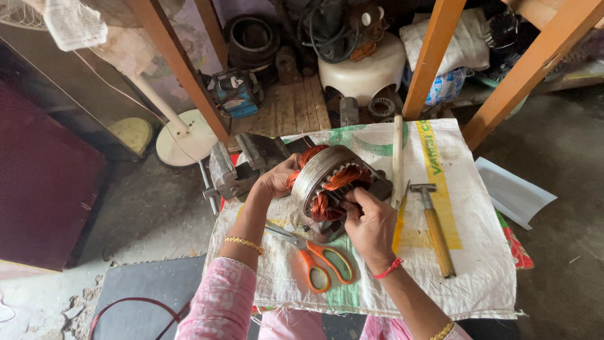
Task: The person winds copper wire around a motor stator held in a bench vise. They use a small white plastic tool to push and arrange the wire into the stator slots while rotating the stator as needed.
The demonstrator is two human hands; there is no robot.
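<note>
- Grey concrete floor point(157, 214), dusty and cracked, spreads left of the hands.
- Slanted wooden posts point(179, 69) rise beyond the hands.
- A dark red cabinet point(44, 182) stands far left.
- A white fan base point(185, 137) rests near it.
- Soft, even daylight.

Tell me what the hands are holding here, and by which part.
Both grip a motor stator. The left hand steadies its far side at the copper coils; the right hand pinches the copper winding at its near face.
</note>
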